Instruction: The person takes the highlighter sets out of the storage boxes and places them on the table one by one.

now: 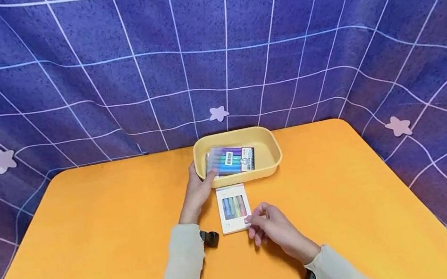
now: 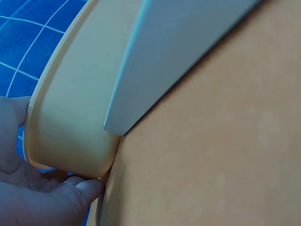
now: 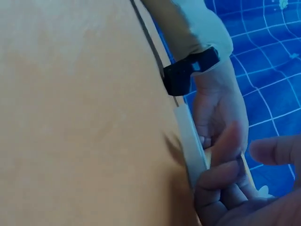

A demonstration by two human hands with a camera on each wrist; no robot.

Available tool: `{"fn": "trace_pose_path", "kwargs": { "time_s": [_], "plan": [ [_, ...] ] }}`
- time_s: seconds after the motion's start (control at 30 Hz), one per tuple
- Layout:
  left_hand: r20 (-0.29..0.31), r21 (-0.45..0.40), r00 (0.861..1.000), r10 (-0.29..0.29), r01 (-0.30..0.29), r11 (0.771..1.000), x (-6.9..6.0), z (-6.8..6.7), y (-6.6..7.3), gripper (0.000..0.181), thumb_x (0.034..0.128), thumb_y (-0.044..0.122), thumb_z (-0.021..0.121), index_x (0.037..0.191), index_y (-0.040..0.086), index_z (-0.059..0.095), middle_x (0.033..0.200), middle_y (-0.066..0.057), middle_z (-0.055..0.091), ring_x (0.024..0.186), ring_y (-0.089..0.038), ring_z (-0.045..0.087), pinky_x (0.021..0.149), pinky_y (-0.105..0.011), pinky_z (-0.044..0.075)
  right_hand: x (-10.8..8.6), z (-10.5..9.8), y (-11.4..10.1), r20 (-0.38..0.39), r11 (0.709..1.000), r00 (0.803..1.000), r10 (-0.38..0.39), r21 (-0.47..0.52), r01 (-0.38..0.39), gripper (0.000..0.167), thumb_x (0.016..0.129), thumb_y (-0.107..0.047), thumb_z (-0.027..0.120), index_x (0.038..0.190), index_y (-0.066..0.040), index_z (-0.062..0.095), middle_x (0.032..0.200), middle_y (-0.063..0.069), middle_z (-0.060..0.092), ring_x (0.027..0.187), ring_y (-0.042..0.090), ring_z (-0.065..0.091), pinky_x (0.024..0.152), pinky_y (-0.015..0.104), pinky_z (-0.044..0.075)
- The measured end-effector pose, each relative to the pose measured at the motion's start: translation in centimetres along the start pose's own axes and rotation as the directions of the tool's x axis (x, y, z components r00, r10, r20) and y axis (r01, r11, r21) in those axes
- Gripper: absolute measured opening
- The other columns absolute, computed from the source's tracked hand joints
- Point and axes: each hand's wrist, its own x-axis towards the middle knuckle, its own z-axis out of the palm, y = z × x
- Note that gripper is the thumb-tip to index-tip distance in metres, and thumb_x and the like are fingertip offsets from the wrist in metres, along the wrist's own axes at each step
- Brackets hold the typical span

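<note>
Left grip (image 1: pixel 198 189) holds smooth, rounded tub (image 1: pixel 254 174).

A shallow yellow bin (image 1: pixel 268 152), open-topped with rounded corners, stood upright, the left hand (image 1: pixel 197 193) gripping its left end. Inside it, toward that end, lay a clear pack of pens (image 1: pixel 236 159) in purple, green and blue, with white and black labels. Just in front of the bin, a white box (image 1: pixel 236 227) lay face up, its window showing coloured barrels; the right hand (image 1: pixel 276 227) was at its near right corner.
</note>
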Motion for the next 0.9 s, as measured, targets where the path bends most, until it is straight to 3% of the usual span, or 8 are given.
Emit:
{"fn": "trace_pose_path", "kwargs": {
  "time_s": [0.13,0.57,0.9],
  "plan": [
    [-0.01,0.009,1.0,-0.002,0.002,1.0,-0.2,-0.3,0.0,0.082,0.1008,0.039,0.058,0.162,0.02,0.007,0.163,-0.017,0.032,0.152,-0.035,0.028,0.125,-0.057,0.021,0.2,0.2,-0.7,-0.025,0.999,0.999,-0.034,0.007,0.035,0.01,0.097,-0.008,0.054,0.103,0.0,0.051,0.065,0.0,0.064,0.051,0.01,0.055,0.049,0.023,0.039],
    [0.016,0.023,1.0,-0.008,0.007,1.0,-0.1,-0.4,0.1,0.082,0.1005,0.038,0.058,0.162,0.02,0.007,0.164,-0.015,0.03,0.153,-0.033,0.026,0.126,-0.057,0.019,1.7,-1.4,-3.3,-0.081,0.982,0.985,-0.152,-0.13,0.14,0.012,0.097,-0.006,0.058,0.106,0.001,0.058,0.072,0.012,0.064,0.06,0.016,0.056,0.06,0.029,0.052],
    [0.013,0.004,1.0,0.001,-0.001,1.0,0.0,0.1,0.2,0.083,0.1003,0.043,0.058,0.162,0.022,0.007,0.165,-0.014,0.027,0.154,-0.034,0.024,0.125,-0.058,0.02,3.9,-3.8,-6.1,-0.106,0.944,0.96,-0.26,-0.237,0.23,0.013,0.095,-0.008,0.06,0.106,0.0,0.06,0.082,0.016,0.067,0.066,0.019,0.058,0.061,0.026,0.047]
  ]
}}
